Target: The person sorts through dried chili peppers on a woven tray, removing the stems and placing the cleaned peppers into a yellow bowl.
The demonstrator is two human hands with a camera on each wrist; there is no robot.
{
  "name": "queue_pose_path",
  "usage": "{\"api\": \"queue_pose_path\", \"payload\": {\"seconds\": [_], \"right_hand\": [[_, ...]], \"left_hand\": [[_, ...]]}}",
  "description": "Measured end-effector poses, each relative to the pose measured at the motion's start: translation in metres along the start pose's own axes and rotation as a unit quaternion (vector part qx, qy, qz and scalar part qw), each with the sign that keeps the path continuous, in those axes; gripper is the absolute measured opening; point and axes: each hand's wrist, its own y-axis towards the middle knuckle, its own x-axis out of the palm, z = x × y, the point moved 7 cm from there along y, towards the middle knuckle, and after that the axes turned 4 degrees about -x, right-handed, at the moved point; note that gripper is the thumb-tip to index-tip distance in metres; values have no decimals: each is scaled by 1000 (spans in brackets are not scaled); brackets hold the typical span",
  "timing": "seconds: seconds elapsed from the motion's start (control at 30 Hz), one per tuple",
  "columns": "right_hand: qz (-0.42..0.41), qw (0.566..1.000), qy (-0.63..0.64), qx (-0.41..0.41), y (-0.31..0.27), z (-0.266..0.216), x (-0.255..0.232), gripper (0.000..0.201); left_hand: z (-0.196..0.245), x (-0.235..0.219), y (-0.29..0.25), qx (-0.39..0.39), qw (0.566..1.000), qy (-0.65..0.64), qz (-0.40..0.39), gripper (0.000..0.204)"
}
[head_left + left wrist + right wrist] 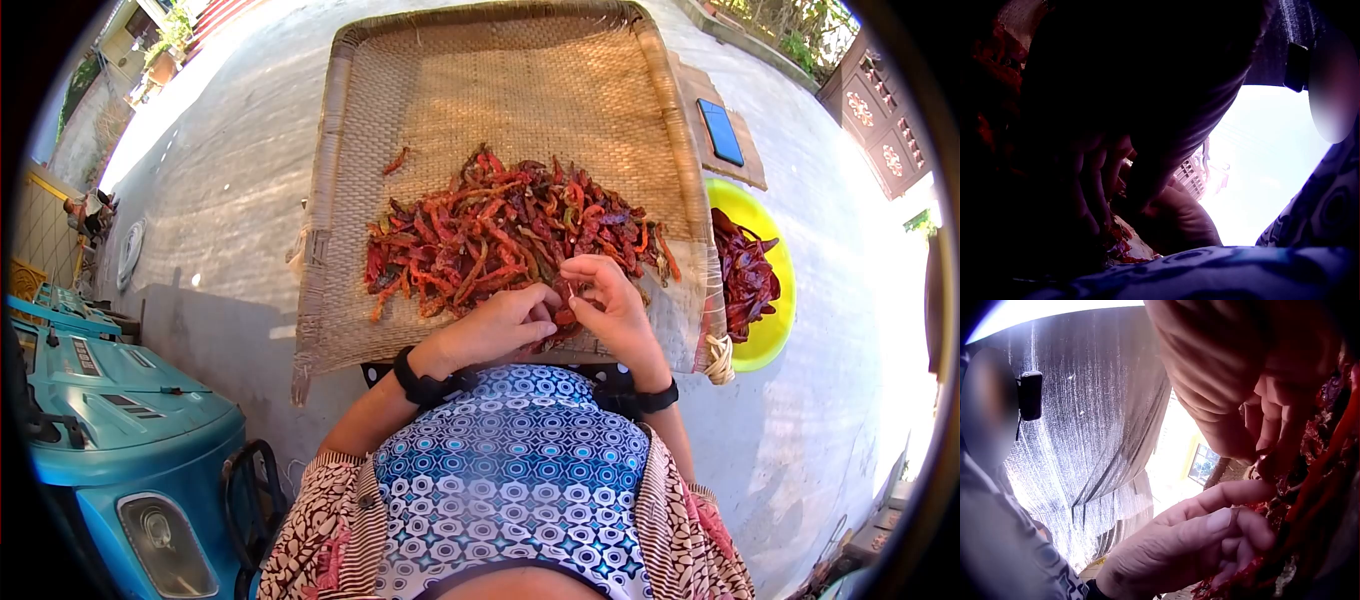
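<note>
We see the right hand (615,310) pinching a thin, pale strand (572,289) between near-meeting fingertips; the left hand (500,318) curls beside it, its contents, if any, hidden. Wrinkled, dried red chillies (480,230) lie heaped just beyond, presumably for easy reach, on a tan woven tray (520,100), a round yellow-green bowl (784,290) alongside.

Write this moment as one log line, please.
left hand: at peppers; right hand: beside left; peppers: heaped on woven tray; yellow bowl: beside tray
</note>
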Motion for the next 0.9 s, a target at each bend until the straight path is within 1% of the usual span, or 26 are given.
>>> {"api": "queue_pose_path", "payload": {"seconds": [0.1, 0.2, 0.3, 0.4, 0.53, 0.63, 0.8, 0.9], "right_hand": [[-22, 1000, -17, -4, 1, -5, 5, 38], [-23, 1000, -20, -3, 1, -5, 6, 39], [-29, 1000, -10, 0, 1, -2, 8, 40], [-39, 999, 11, 2, 1, -2, 11, 41], [-65, 997, 45, 21, 0, 2, 14, 40], [-53, 997, 56, 16, 0, 3, 16, 39], [-49, 994, 83, 42, -2, 19, 14, 40], [-54, 991, 108, 54, -3, 23, 15, 40]], "left_hand": [[-6, -4, 3, 40, 999, 21, 27, 28], [-11, -10, 4, 1, 998, 10, 58, 29], [-12, -12, 4, -11, 998, -33, 56, 31], [-13, -12, 4, 15, 997, -42, 62, 32], [-11, -13, 3, 21, 997, -44, 66, 30], [-11, -15, 3, 19, 996, -51, 71, 28], [-10, -16, 2, 22, 992, -93, 82, 20], [-12, -15, 3, 26, 994, -86, 62, 21]]}}
